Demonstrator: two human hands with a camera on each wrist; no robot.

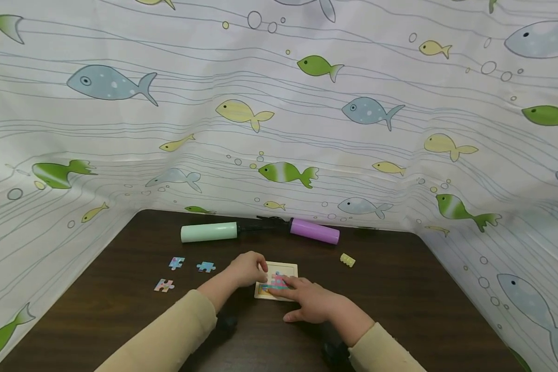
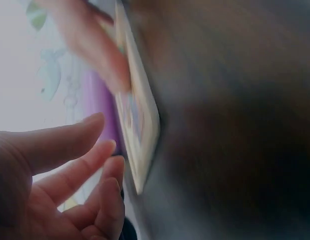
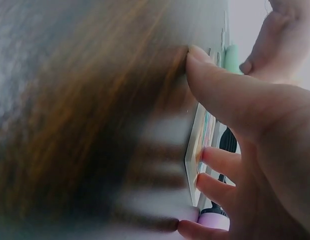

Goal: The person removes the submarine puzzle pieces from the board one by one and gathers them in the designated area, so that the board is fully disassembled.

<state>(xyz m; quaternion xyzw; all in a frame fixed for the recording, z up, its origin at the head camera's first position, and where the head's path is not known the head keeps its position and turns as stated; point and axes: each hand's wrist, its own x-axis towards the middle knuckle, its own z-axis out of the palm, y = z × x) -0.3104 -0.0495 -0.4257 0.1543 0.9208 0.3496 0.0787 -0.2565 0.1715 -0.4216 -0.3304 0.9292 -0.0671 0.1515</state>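
A small jigsaw puzzle tray (image 1: pixel 284 265) with a pale rim lies on the dark table, with joined pink and blue pieces (image 1: pixel 278 279) in it. My left hand (image 1: pixel 247 269) hovers at the tray's left side, thumb and fingers loosely bent and apart. In the left wrist view nothing shows between that thumb (image 2: pixel 69 141) and the fingers. My right hand (image 1: pixel 312 299) rests extended fingers on the tray's right part, partly covering the pieces. Its thumb touches the table in the right wrist view. Three loose jigsaw pieces (image 1: pixel 206 266) lie left of the tray.
Behind the tray, a mint-green cylinder (image 1: pixel 209 232) and a purple cylinder (image 1: pixel 314 231) are joined by black parts. A small yellow block (image 1: pixel 347 260) lies to the right. A fish-patterned curtain (image 1: pixel 279 129) encloses the table's back and sides.
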